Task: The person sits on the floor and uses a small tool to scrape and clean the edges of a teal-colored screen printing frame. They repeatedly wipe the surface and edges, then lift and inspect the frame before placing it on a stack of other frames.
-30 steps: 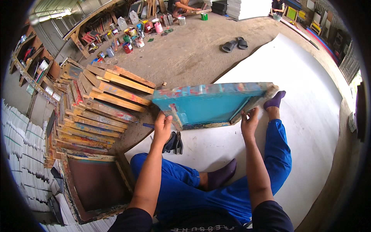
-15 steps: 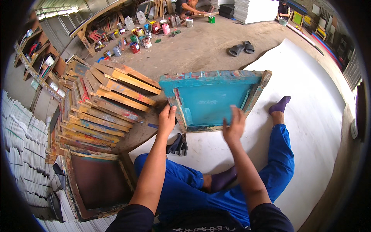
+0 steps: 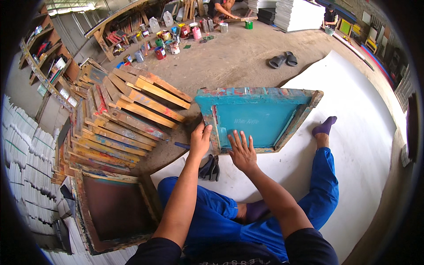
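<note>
The left hand (image 3: 201,139) pinches the left edge of the teal screen (image 3: 260,123), which extends rightward from that grip, behind the spread right hand (image 3: 242,153). Apparently its face is being felt, calling for a steady pinch.

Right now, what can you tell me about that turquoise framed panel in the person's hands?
The turquoise framed panel has a flat, smooth-looking face with small pale lettering, set within what look like wooden rails, worn and smeared with turquoise, red and other paint. It is tilted, its face toward the person, above the white sheet; whether its lower edge rests there is unclear. The left hand grips its left side; the right hand spreads over its lower part, apparently touching.
</note>
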`<state>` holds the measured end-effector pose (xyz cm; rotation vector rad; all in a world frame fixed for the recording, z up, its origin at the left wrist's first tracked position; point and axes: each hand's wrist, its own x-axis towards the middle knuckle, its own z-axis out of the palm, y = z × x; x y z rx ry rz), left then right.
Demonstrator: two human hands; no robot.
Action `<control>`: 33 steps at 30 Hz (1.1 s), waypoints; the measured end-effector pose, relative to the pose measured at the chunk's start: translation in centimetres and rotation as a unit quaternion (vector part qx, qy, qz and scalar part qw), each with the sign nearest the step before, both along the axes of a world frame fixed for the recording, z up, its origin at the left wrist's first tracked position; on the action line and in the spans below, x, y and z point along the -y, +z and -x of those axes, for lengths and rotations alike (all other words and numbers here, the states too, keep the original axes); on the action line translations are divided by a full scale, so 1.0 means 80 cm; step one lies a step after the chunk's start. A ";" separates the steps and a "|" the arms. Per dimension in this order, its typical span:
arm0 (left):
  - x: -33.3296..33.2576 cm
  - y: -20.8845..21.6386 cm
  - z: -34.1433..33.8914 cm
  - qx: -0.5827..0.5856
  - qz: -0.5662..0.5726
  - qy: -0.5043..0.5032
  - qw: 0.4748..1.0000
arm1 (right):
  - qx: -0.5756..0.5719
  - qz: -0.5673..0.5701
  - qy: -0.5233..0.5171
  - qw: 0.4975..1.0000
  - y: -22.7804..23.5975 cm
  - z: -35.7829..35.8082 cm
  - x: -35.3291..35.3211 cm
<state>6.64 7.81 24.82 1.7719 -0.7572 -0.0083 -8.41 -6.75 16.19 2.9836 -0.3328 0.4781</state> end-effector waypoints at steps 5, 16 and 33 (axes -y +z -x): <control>0.004 -0.013 -0.003 -0.012 0.047 -0.017 0.999 | 0.117 -0.020 -0.008 0.993 0.011 0.009 0.014; -0.007 -0.002 -0.009 -0.026 0.013 -0.037 0.999 | 0.288 -0.208 -0.160 0.921 0.029 0.098 0.101; -0.024 0.029 0.021 0.050 -0.002 -0.016 0.999 | 0.346 -0.364 -0.202 0.841 0.072 0.113 0.190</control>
